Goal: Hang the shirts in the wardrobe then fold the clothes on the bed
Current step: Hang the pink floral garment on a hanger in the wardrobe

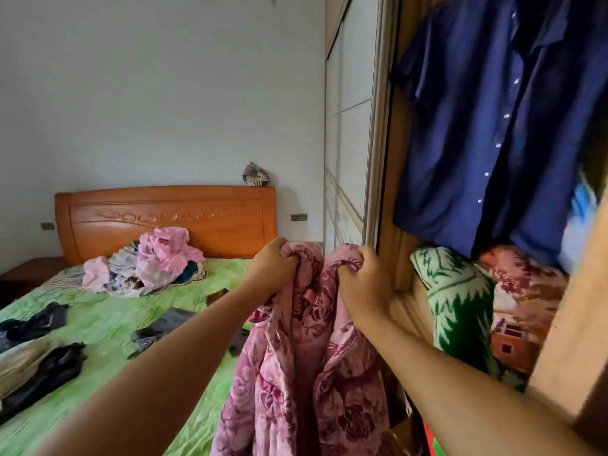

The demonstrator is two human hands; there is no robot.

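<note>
Head view: a pink flowered garment [306, 373] is held up in front of the open wardrobe [391, 192], between the bed [108, 320] and the wardrobe shelf. Its upper edge is gathered in both hands. The grip of the left hand [274, 263] is closed tightly round one bunch of the cloth, and the grip of the right hand [363, 281] is closed round another bunch just beside it, so that the rest of the garment hangs down freely below the hands. Inside the wardrobe a dark blue shirt [487, 126] with a row of pale buttons is seen hanging, and below it a green and white blanket [457, 301] and a red patterned blanket [523, 291] are stored side by side. The pale sliding door [348, 126] is pushed to the left of the opening. On the green bed cover a heap of clothes [148, 263], mostly pink and white, is piled near the wooden headboard [164, 218], on which a carved ornament is cut. Several dark garments [49, 366] are spread apart on the nearer part of the bed. A small striped object [255, 175] is set on top of the headboard at its right end.
</note>
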